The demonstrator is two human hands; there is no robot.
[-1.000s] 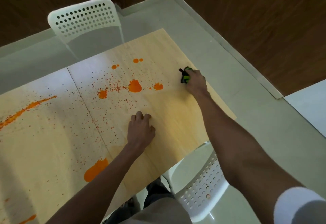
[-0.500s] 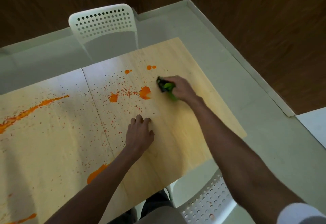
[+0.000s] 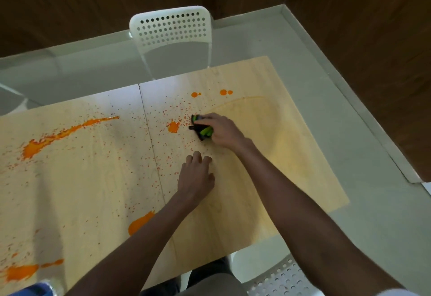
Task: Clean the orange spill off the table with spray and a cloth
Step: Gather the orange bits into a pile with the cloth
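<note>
My right hand (image 3: 222,130) grips a bunched black-and-green cloth (image 3: 201,129) and presses it on the light wooden table (image 3: 291,167). Just left of the cloth lies an orange blot (image 3: 173,127) among fine orange specks. Two small orange drops (image 3: 225,92) and another (image 3: 195,94) sit farther back. A long orange streak (image 3: 67,132) crosses the left half, and bigger blots lie near the front edge (image 3: 140,222) and at the far left (image 3: 21,272). A wet smeared arc shows to the right of the cloth. My left hand (image 3: 196,177) rests on the table, fingers bent.
A white perforated chair (image 3: 171,32) stands behind the table, and another white chair (image 3: 282,279) is under me at the front right. A blue object (image 3: 30,290) peeks in at the bottom left corner. Grey floor and a dark wooden wall surround the table.
My right hand has swept the cloth leftward across the table, wiping away two orange blots. The left hand stayed planted. The camera view shifted.
</note>
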